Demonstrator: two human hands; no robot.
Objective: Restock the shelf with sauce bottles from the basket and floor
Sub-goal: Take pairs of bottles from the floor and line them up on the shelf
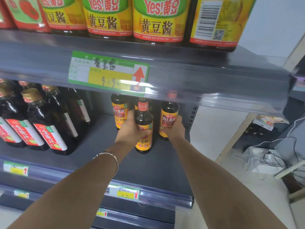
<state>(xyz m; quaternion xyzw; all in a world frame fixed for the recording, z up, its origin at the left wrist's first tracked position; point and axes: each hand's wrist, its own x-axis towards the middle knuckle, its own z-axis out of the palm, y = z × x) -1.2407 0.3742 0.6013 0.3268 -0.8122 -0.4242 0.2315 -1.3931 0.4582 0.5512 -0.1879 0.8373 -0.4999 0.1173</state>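
Both arms reach into the middle shelf (92,138). My left hand (130,129) grips a dark soy sauce bottle (144,119) with a yellow and red label, standing upright on the shelf. My right hand (175,129) grips a second such bottle (169,118) just to the right, also upright. A third bottle of the same kind (119,109) stands behind my left hand, and the top of a further one shows behind the left-hand bottle. The basket and the floor stock are out of view.
Several dark bottles with red and white labels (41,123) fill the left of the same shelf. Large yellow bean paste jars (158,20) stand on the shelf above, its edge carrying a price tag (109,71). White cables and boxes (264,159) lie on the floor at right.
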